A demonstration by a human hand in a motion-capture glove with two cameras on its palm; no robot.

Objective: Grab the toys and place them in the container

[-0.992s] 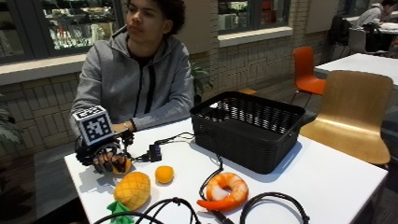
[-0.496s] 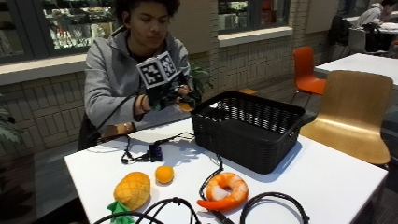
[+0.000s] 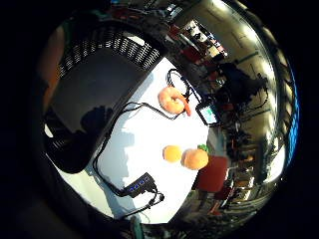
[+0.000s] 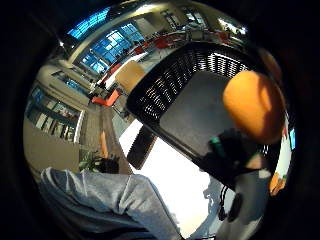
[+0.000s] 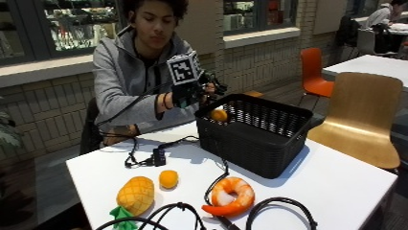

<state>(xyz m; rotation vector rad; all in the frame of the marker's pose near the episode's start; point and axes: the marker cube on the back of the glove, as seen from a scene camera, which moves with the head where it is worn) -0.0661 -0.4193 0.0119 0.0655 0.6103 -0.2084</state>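
In the outside view a person sits behind the white bench (image 5: pixel 331 177), right hand (image 5: pixel 191 93) raised at upper centre of the frame, just above the near-left rim of the black basket (image 5: pixel 258 136). An orange ball (image 5: pixel 219 115) shows just below the hand, inside the basket's rim; whether the fingers grip it or have let go cannot be told here. At lower left of the frame lie a pineapple toy (image 5: pixel 135 195) and, just beside it, a small orange (image 5: pixel 168 178); a shrimp toy (image 5: pixel 231 195) lies at lower centre in front of the basket. Black cables (image 5: pixel 153 155) run across the bench. The thumb side palm view shows the ball (image 4: pixel 254 106) large and close to the palm, over the basket's dark interior (image 4: pixel 195 112); a grip cannot be told here either. The little finger side palm view looks down on the basket (image 3: pixel 92 99) and, on the bench (image 3: pixel 144 149) beside it, the shrimp (image 3: pixel 173 99), the orange (image 3: pixel 172 153) and the pineapple (image 3: pixel 195 159) touching it.
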